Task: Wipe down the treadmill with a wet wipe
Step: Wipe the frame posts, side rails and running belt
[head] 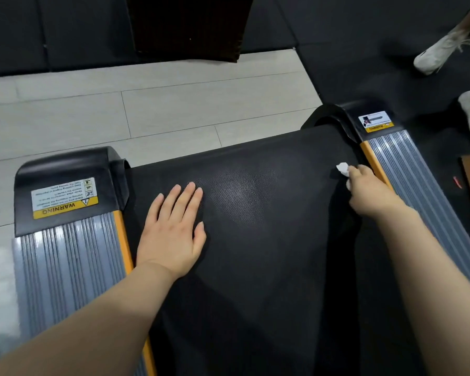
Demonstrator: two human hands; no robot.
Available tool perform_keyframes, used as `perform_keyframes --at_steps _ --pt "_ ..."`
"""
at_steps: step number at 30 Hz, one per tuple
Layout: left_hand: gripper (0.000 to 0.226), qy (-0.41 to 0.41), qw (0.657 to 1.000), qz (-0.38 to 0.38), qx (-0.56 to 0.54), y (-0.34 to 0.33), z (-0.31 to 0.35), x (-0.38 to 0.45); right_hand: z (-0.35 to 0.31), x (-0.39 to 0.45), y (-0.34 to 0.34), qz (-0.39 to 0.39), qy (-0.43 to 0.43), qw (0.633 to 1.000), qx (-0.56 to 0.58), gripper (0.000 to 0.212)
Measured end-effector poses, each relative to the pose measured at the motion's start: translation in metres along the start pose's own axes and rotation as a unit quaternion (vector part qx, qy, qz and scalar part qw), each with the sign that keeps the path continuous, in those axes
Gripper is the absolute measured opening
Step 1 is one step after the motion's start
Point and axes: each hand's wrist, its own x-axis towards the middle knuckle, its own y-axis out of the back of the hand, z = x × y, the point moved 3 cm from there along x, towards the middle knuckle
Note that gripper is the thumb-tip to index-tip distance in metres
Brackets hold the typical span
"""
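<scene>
Treadmill belt (pixel 255 240) takes up most of the view: a black textured running surface between two grey ribbed side rails, each edged with an orange strip. We are working at the rear end of the deck, where black end caps carry yellow warning labels (pixel 65 198). Pale plank flooring (pixel 147 104) lies beyond the end of the deck, with dark mats around it.

We brace on the belt with the left hand (pixel 174 226), palm flat, fingers straight and close together, gripping nothing. It lies just beside the left orange strip (pixel 122 240).

The right hand (pixel 364 185) holds the wet wipe (pixel 342 168) bunched in curled fingers, with white folds showing past the fingertips and under the palm. The wipe sits at the far right edge of the belt, just beside the right orange strip (pixel 369 158) and the right side rail (pixel 407 180).

We judge the step in hand to be wiping the belt near its right edge. To do it well:

1. We keep the left palm pressed down so the belt does not creep under the stroke.
2. We open the wad flatter; bunched as it is, little of it meets the surface.
3. We draw overlapping passes across the width, pressing into the dimpled texture.
4. We work the wipe along the seam beside the orange strip, where dust likely collects.
5. We then treat the rails and end caps, passing lightly over the labels.
</scene>
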Motion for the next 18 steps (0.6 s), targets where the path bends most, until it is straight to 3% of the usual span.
perform_keyframes --at_steps 3,7,10,13,15,18 --pt "0.064 -0.001 1.0 -0.003 -0.002 0.0 0.0 0.0 0.007 -0.005 0.005 0.021 -0.003 0.997 -0.078 0.026" --pt "0.064 -0.001 1.0 -0.008 -0.002 0.001 0.0 0.0 0.016 0.006 0.022 0.14 -0.02 0.983 -0.122 0.019" --pt "0.064 -0.001 1.0 -0.002 0.001 0.0 0.0 0.001 0.001 0.013 0.017 0.197 -0.103 0.975 0.027 0.02" --pt "0.064 -0.001 1.0 -0.005 -0.003 0.001 0.0 0.0 -0.022 0.008 0.009 0.276 -0.213 0.906 0.239 0.023" --pt "0.064 -0.005 1.0 -0.003 -0.008 0.002 0.0 0.0 -0.055 -0.001 -0.002 0.305 -0.127 0.903 0.273 0.021" --pt "0.063 -0.007 1.0 -0.008 -0.013 0.005 0.0 0.001 -0.087 -0.013 -0.013 0.273 0.095 0.931 0.224 0.012"
